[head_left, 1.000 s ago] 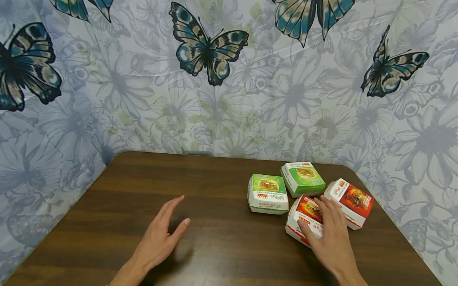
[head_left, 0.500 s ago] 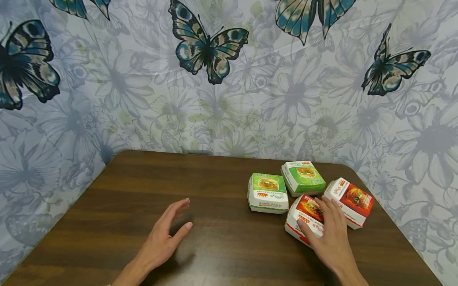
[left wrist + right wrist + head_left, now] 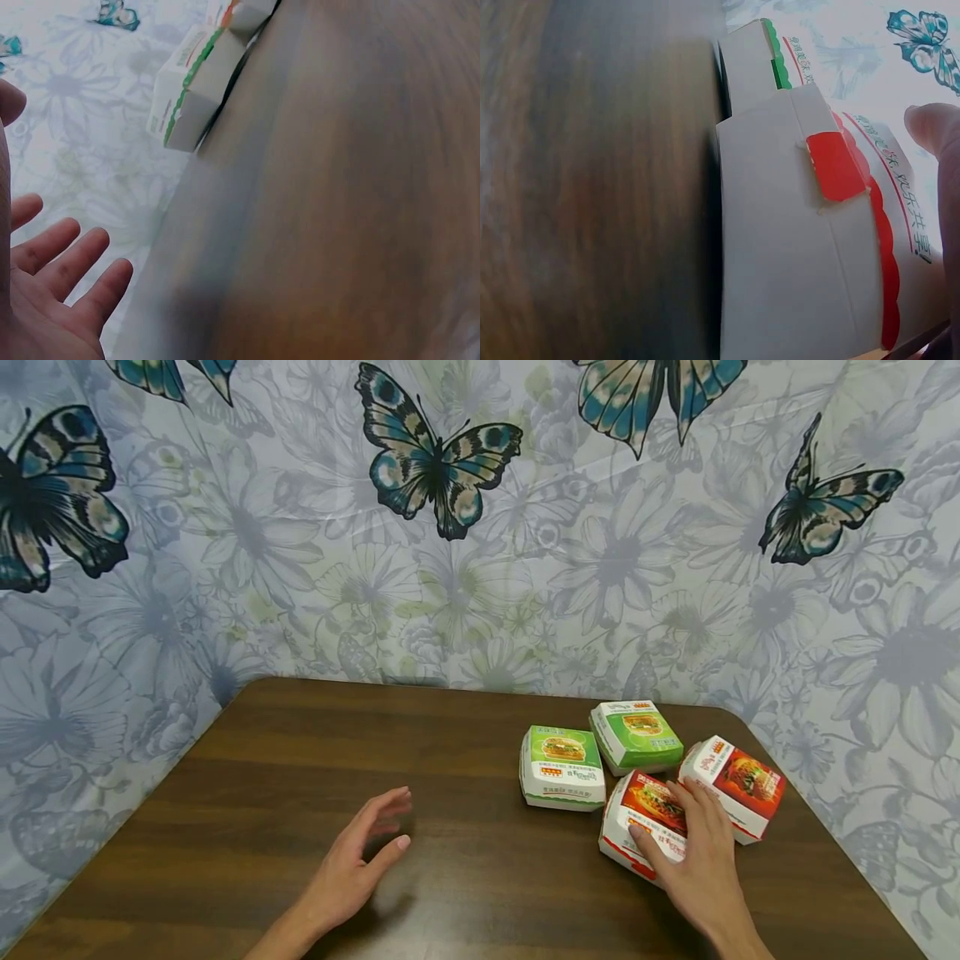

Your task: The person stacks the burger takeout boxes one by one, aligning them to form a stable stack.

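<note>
A red-and-white burger box point(image 3: 641, 839) lies on the table, nearest the person among a group of boxes. My right hand point(image 3: 701, 860) is over its right part, fingers extended along the side by the second red burger box point(image 3: 738, 785). In the right wrist view, the thumb point(image 3: 934, 127) stands raised beside the near box's top, and the box's front shows a red tab point(image 3: 836, 166). Finger contact on the far side is hidden. My left hand point(image 3: 345, 868) hovers above the table, left of the boxes, with fingers spread and nothing in it.
Two green-and-white burger boxes point(image 3: 562, 768) point(image 3: 639, 735) stand behind and left of the red ones. The brown wooden table point(image 3: 300, 760) has its far edge against a floral cloth point(image 3: 480, 610) printed with butterflies.
My left hand has drifted slightly right and toward the person, its fingers bending a little. My right hand has shifted slightly right over the near red box. The boxes keep their places.
</note>
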Available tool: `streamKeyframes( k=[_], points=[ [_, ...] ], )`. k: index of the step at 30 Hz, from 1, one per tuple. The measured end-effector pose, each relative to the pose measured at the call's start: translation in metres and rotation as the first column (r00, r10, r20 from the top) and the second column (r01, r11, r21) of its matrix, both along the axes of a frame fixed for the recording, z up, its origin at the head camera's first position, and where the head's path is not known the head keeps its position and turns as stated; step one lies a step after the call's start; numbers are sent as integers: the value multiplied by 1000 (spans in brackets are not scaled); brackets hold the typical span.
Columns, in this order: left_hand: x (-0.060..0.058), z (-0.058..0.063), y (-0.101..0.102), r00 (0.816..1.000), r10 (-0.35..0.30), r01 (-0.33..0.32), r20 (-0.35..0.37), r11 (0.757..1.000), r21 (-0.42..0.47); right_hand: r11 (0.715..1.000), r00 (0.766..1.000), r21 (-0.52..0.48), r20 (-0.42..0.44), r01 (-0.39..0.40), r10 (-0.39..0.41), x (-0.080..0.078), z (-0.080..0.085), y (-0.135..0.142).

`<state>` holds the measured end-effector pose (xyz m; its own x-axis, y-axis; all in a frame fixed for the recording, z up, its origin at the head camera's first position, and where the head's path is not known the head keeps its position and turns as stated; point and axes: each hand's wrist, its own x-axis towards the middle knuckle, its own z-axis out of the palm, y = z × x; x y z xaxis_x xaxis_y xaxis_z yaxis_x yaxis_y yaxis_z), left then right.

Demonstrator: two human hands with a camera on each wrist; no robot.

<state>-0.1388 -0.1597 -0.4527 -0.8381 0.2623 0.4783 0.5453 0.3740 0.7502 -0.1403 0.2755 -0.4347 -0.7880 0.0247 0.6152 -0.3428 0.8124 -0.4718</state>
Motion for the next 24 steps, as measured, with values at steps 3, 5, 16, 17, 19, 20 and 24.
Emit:
streamKeyframes(
  k=[3, 5, 16, 17, 19, 20, 24],
  points=[
    [0, -1, 1, 1000, -14, 14, 15, 1000, 17, 1000, 1000, -5, 9, 2, -2, 0, 0, 1],
    [-1, -1, 2, 999, -23, 23, 22, 999, 25, 1000, 1000, -6, 15, 5, -5, 0, 0, 1],
    [-1, -3, 4, 993, -90, 84, 71, 994, 74, 999, 999, -32, 33, 27, -26, -2, 0, 2],
    [-1, -3, 4, 992, -96, 89, 79, 993, 79, 999, 999, -37, 36, 28, -26, -2, -1, 2],
    [-2, -4, 3, 990, -105, 97, 97, 992, 84, 998, 999, -47, 44, 30, -28, -2, -1, 2],
    [-2, -4, 3, 988, -108, 99, 107, 992, 84, 998, 998, -52, 51, 33, -30, -1, 0, 2],
    [-2, -5, 3, 984, -113, 102, 140, 992, 78, 997, 995, -66, 95, 50, -43, -1, 0, 1]
  ],
)
